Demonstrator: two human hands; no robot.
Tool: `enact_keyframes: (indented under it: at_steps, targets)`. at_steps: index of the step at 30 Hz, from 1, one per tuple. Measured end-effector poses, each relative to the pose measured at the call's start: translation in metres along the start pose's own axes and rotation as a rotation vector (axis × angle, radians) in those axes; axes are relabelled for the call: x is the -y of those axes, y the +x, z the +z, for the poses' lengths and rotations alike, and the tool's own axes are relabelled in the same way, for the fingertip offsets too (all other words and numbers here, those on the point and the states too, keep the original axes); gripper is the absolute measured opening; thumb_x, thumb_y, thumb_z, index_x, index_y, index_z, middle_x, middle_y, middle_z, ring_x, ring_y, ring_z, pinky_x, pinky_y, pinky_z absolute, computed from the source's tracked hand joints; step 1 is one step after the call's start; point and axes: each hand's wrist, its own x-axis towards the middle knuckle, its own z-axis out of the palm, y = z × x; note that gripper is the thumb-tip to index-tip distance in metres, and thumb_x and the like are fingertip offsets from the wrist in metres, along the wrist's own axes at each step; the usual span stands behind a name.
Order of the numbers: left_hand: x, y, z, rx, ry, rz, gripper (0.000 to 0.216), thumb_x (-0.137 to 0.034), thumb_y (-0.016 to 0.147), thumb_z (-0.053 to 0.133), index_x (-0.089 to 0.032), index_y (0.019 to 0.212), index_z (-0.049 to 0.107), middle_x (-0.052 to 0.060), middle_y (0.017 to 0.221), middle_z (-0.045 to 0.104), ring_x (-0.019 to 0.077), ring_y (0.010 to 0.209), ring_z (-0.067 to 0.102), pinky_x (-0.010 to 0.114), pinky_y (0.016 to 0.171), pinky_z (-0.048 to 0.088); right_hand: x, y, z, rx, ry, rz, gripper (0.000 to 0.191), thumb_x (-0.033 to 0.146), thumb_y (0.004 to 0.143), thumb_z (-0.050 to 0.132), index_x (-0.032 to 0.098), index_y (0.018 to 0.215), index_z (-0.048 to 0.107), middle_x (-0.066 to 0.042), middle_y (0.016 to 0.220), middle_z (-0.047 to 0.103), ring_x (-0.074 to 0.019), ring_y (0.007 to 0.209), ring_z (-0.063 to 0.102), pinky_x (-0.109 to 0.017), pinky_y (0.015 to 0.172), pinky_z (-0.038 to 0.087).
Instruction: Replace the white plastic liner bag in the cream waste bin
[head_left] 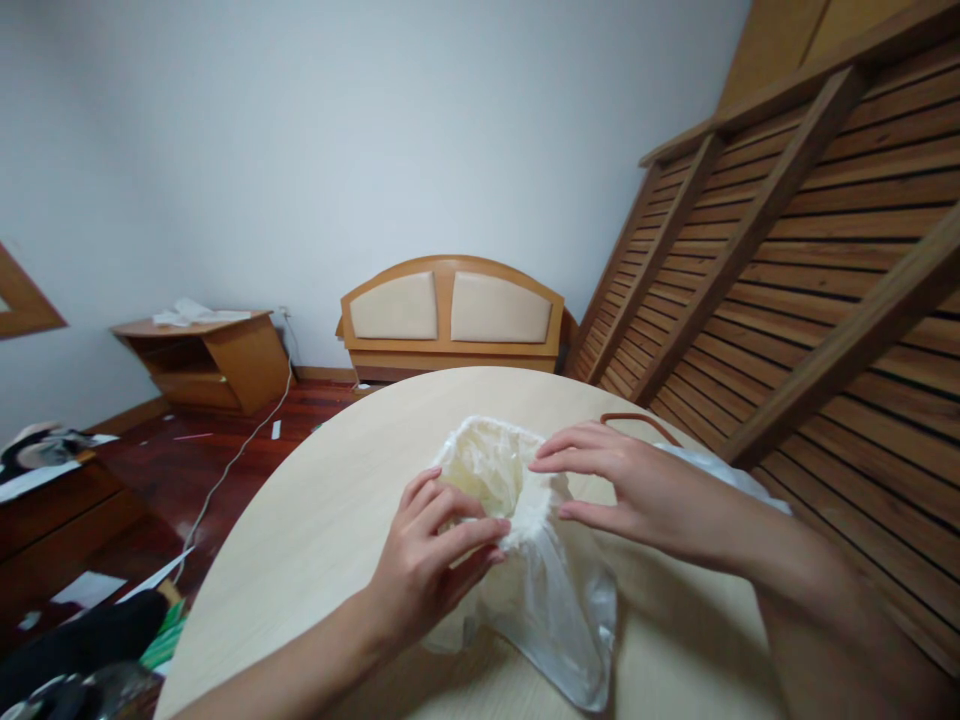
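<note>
A white wall (300, 150) stood far, a padded headboard (452, 312) against it. A wooden stand (217, 362) sat left, slatted panels (795, 250) right, above a dark red floor (161, 475).

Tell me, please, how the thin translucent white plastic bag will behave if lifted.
Probably floppy: the thin translucent white plastic bag lies crumpled on the round pale wooden table. Likely light, and perhaps slippery, as its film looks glossy.

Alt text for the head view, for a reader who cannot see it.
Two bare hands hold the bunched mouth of a translucent plastic bag on a round pale table: the left hand pinches its left rim, the right hand touches its right rim. Behind stand a headboard and a slatted frame.
</note>
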Motion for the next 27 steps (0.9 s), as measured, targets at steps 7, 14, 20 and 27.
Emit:
enact_keyframes:
  at_steps: [7, 14, 20, 27]
  targets:
    - [-0.002, 0.000, 0.001, -0.024, -0.002, 0.013, 0.014, -0.025, 0.099, 0.059, -0.024, 0.104, 0.072, 0.001, 0.087, 0.067, 0.0148, 0.080, 0.058, 0.039, 0.099, 0.038, -0.004, -0.005, 0.003, 0.003, -0.037, 0.052, 0.026, 0.032, 0.092, 0.067, 0.026, 0.116, 0.074, -0.005, 0.119, 0.074, -0.0220, 0.113, 0.066, -0.037, 0.102, 0.049]
    - [-0.002, -0.001, 0.000, -0.034, -0.008, 0.024, 0.015, -0.024, 0.099, 0.059, -0.025, 0.105, 0.072, 0.001, 0.088, 0.067, 0.0149, 0.082, 0.058, 0.039, 0.101, 0.036, -0.003, -0.003, -0.005, -0.013, 0.045, 0.106, 0.024, 0.028, 0.093, 0.064, 0.026, 0.113, 0.076, -0.003, 0.110, 0.078, -0.0187, 0.100, 0.073, -0.030, 0.090, 0.055]
    - [-0.008, 0.000, 0.001, -0.044, 0.013, 0.097, 0.014, -0.025, 0.099, 0.059, -0.024, 0.104, 0.072, 0.000, 0.087, 0.068, 0.0141, 0.080, 0.057, 0.038, 0.099, 0.037, -0.011, 0.012, 0.008, -0.246, 0.043, 0.254, 0.031, 0.038, 0.095, 0.060, 0.020, 0.115, 0.075, -0.008, 0.111, 0.078, -0.0195, 0.089, 0.074, -0.029, 0.077, 0.058]
    - [-0.018, 0.001, 0.002, -0.056, 0.087, 0.247, 0.016, -0.024, 0.100, 0.059, -0.025, 0.107, 0.073, -0.001, 0.084, 0.069, 0.0131, 0.082, 0.056, 0.034, 0.094, 0.038, 0.002, 0.010, 0.008, -0.135, -0.073, 0.429, 0.030, 0.038, 0.092, 0.060, 0.020, 0.079, 0.080, -0.005, 0.074, 0.078, -0.0193, 0.063, 0.070, -0.028, 0.059, 0.050]
